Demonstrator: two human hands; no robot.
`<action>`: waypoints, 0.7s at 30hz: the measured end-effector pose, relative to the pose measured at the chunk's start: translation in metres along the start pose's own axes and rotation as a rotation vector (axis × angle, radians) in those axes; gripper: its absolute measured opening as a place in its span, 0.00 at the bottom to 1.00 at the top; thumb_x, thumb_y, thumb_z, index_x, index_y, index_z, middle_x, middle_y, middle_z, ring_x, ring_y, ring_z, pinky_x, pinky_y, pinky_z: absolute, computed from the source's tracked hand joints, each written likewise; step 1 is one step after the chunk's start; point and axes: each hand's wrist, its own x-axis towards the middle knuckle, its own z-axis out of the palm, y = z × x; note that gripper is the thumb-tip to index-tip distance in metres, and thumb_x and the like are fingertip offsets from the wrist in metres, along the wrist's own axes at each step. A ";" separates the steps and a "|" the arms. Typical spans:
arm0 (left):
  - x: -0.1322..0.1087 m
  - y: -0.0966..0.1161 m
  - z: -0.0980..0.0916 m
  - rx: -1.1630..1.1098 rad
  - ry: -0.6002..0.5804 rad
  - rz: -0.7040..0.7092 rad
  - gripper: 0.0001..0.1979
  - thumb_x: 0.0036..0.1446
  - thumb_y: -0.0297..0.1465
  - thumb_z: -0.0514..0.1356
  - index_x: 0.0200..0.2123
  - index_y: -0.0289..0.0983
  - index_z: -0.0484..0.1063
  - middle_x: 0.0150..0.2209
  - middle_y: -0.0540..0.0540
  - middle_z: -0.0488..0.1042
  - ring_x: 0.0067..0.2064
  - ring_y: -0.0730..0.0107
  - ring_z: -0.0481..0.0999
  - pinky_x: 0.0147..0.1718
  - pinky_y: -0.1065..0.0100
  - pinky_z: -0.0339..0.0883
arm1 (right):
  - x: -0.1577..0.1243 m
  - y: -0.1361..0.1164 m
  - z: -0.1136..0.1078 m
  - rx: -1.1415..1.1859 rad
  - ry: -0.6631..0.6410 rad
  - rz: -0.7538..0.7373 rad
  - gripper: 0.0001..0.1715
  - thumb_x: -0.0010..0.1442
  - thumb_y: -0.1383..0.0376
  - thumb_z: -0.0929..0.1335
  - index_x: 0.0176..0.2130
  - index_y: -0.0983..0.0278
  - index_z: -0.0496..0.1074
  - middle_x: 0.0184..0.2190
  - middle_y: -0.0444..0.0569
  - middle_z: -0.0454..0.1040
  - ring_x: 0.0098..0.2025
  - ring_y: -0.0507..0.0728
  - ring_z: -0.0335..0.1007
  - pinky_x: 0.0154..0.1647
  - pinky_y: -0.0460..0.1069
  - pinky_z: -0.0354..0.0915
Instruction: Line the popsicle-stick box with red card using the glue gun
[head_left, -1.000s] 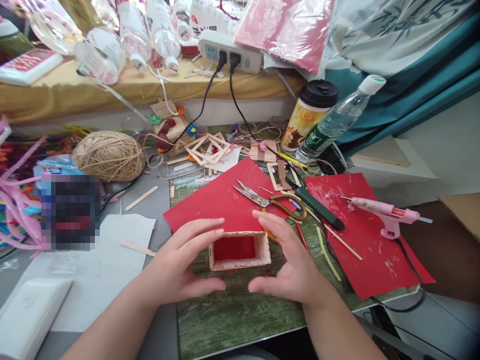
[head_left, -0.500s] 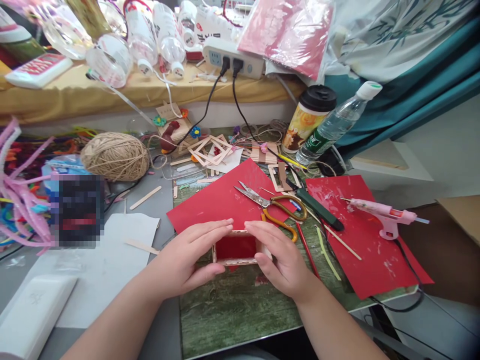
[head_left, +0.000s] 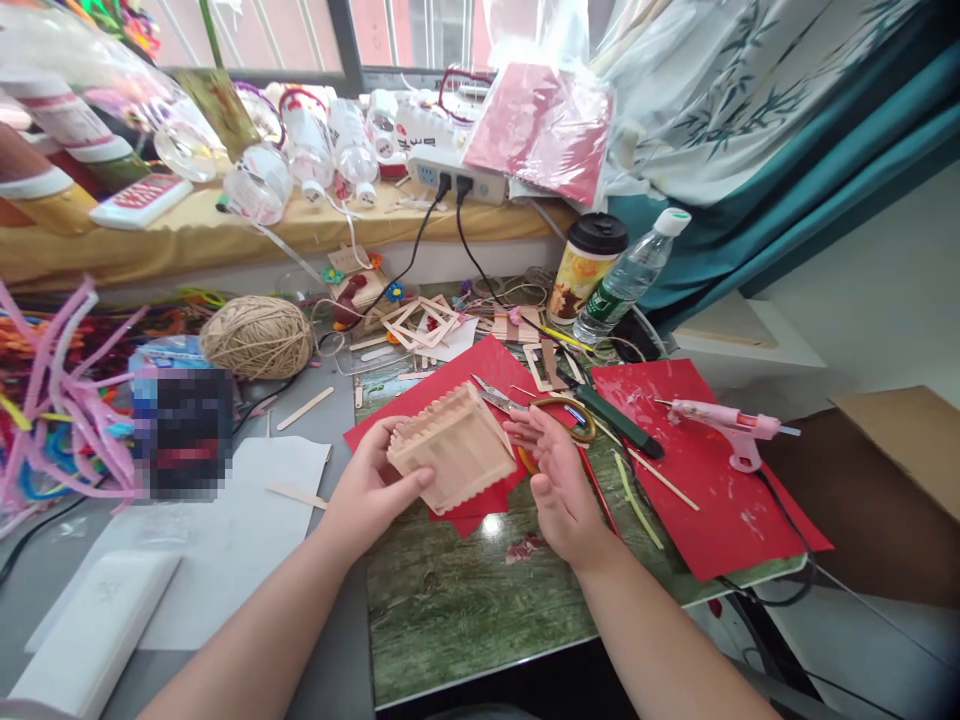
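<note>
A small box made of popsicle sticks [head_left: 459,455] is tilted above the table, its flat side of stick strips facing me. My left hand [head_left: 382,480] grips its left edge, with the thumb on the near face and the fingers behind. To the box's right, my right hand [head_left: 556,480] is open, its fingers spread close to the box's right edge. Under and behind the box lies red card [head_left: 469,375]. Scissors with yellow-brown handles [head_left: 574,410] rest on that card, partly behind my right hand.
A pink glue gun [head_left: 731,425] lies on a second red sheet [head_left: 675,500] at right. Behind stand a lidded cup [head_left: 581,275] and a water bottle [head_left: 626,280]. A twine ball [head_left: 259,337], white paper [head_left: 277,510] and a white case [head_left: 101,625] are at left.
The box has been lifted and turned from standing with its opening up to showing a flat side. My right hand has come away from it. The head view has tilted upward.
</note>
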 end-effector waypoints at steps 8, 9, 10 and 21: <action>-0.003 0.001 0.016 -0.351 0.001 -0.208 0.38 0.54 0.40 0.77 0.63 0.41 0.66 0.61 0.36 0.77 0.60 0.45 0.80 0.51 0.53 0.81 | -0.002 0.000 0.010 -0.186 -0.153 -0.008 0.37 0.71 0.53 0.72 0.72 0.53 0.60 0.70 0.58 0.66 0.71 0.68 0.65 0.73 0.66 0.64; -0.004 0.001 0.020 -0.361 0.019 -0.211 0.38 0.53 0.40 0.77 0.62 0.41 0.66 0.61 0.36 0.77 0.60 0.46 0.80 0.53 0.51 0.80 | -0.001 -0.002 0.012 -0.206 -0.136 -0.033 0.32 0.71 0.53 0.72 0.69 0.54 0.65 0.69 0.58 0.68 0.72 0.68 0.64 0.73 0.66 0.63; -0.005 0.001 0.024 -0.371 0.045 -0.207 0.38 0.53 0.40 0.77 0.62 0.41 0.65 0.61 0.37 0.77 0.60 0.46 0.80 0.54 0.50 0.79 | -0.001 -0.004 0.013 -0.216 -0.117 -0.050 0.28 0.71 0.53 0.72 0.65 0.56 0.69 0.68 0.59 0.68 0.72 0.68 0.64 0.74 0.66 0.62; -0.008 -0.008 0.035 -0.207 0.106 -0.073 0.35 0.55 0.43 0.75 0.60 0.42 0.63 0.64 0.37 0.73 0.65 0.48 0.75 0.61 0.49 0.73 | 0.002 -0.010 0.018 -0.228 0.000 -0.123 0.10 0.72 0.58 0.71 0.40 0.60 0.81 0.54 0.56 0.75 0.58 0.63 0.74 0.63 0.62 0.70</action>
